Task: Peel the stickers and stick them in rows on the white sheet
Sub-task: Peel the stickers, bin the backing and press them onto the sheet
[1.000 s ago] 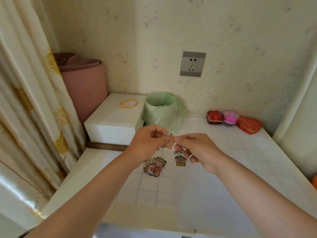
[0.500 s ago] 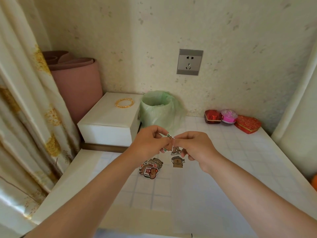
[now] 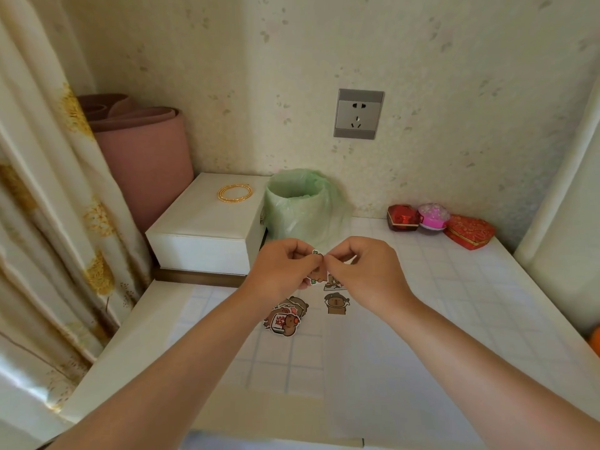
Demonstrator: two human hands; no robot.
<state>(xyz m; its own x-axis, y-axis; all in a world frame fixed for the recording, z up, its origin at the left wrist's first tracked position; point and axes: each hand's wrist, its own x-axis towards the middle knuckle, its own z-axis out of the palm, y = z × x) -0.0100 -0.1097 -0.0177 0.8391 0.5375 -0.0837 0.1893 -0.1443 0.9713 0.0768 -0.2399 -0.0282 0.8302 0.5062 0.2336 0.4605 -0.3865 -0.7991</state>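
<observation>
Two forearms reach in from the near edge over the white sheet (image 3: 389, 358), which lies flat on the tiled tabletop (image 3: 480, 287). Next out is the loose sticker pile (image 3: 285, 319), just beside the sheet's left edge as far as I can tell. Then come two bear stickers (image 3: 336, 303), stuck one behind the other on the sheet.

Above those, the left hand (image 3: 284, 271) pinches the held sticker (image 3: 319, 276) in the air. The right hand (image 3: 367, 271) nips its top edge, thumb and forefinger pressed together. Likely step: splitting the sticker from its backing.

To do it well:
- flex one corner
- catch only the top layer with a nail
- peel slowly so it doesn't curl or tear
- keep fingertips off the glue
- line it up with the bears

Farther back are a green-bagged bin (image 3: 298, 203), a white box (image 3: 201, 235) and a wall socket (image 3: 358, 113).
</observation>
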